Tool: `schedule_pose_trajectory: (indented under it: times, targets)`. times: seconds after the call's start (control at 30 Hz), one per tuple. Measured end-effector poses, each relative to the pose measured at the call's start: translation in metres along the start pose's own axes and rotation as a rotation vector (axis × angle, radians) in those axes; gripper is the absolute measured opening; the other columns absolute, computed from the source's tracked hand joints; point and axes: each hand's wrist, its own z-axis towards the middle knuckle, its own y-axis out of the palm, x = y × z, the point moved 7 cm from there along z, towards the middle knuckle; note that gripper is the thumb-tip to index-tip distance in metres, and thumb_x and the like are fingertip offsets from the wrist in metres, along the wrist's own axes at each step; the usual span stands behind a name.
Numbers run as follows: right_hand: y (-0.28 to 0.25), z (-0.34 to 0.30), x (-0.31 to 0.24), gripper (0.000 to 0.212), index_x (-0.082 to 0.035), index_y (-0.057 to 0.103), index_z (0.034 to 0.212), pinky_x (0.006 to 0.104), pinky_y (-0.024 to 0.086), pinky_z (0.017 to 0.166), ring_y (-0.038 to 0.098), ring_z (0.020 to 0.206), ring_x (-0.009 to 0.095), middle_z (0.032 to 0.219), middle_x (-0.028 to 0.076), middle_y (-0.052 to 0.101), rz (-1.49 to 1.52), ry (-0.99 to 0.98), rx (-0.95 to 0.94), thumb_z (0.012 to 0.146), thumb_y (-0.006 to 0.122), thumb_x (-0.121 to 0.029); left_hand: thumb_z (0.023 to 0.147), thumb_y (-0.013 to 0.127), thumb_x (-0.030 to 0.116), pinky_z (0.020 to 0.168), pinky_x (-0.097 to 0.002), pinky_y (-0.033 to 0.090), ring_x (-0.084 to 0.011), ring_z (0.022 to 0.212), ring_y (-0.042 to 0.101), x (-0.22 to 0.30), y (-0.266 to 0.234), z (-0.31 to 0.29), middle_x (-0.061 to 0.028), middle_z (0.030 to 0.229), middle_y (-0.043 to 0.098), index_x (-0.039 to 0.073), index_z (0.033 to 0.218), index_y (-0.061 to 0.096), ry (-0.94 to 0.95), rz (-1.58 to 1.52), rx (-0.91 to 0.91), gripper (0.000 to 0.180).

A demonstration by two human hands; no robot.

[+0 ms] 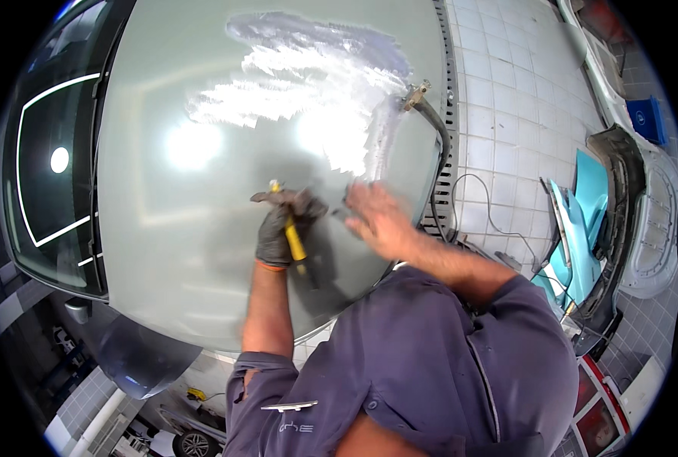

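One yellow-handled tool, centre frame, over one grey-green car hood. Long axis steep, handle end pointing down, slightly right. Gloved left hand clenched around its upper part; most of the handle extends below the grip, a yellow tip above. Bare right hand blurred, grip unreadable. One cable clamp, upper right of centre.
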Motion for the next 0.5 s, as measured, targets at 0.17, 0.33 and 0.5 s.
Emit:
schedule_pose_trajectory:
  times: [0.17,0.33,0.5]
  targets:
    - [0.003,-0.010,0.012,0.044,-0.003,0.054,0.122,0.0318,0.057,0.067,0.068,0.078,0.017,0.091,0.012,0.068,1.465,0.571,-0.130,0.101,0.063,-0.041,0.105,0.052,0.022,0.115,-0.0379,0.037,-0.0211,0.136,0.049,-0.012,0.127,0.058,-0.0073,0.147,0.055,0.005,0.146,0.052,0.210,1.275,-0.305,0.044]
    - [-0.028,-0.011,0.123,0.033,-0.004,0.060,0.117,0.0335,0.049,0.055,0.061,0.061,0.017,0.072,0.005,0.062,0.926,0.521,0.269,0.101,0.065,-0.033,0.091,0.070,0.044,0.119,-0.0586,0.024,-0.0367,0.147,0.037,0.009,0.058,0.094,-0.0160,0.155,0.046,0.018,0.140,0.059,0.630,2.383,0.278,0.056]
    - [-0.062,0.009,0.117,0.045,0.000,0.058,0.110,0.0535,0.053,0.073,0.065,0.079,0.049,0.079,0.026,0.067,0.295,0.449,0.228,0.104,0.051,-0.044,0.091,0.070,0.046,0.119,-0.0613,0.021,-0.0394,0.145,0.037,0.008,0.079,0.118,-0.0154,0.156,0.044,0.021,0.137,0.061,0.626,2.413,0.337,0.054]
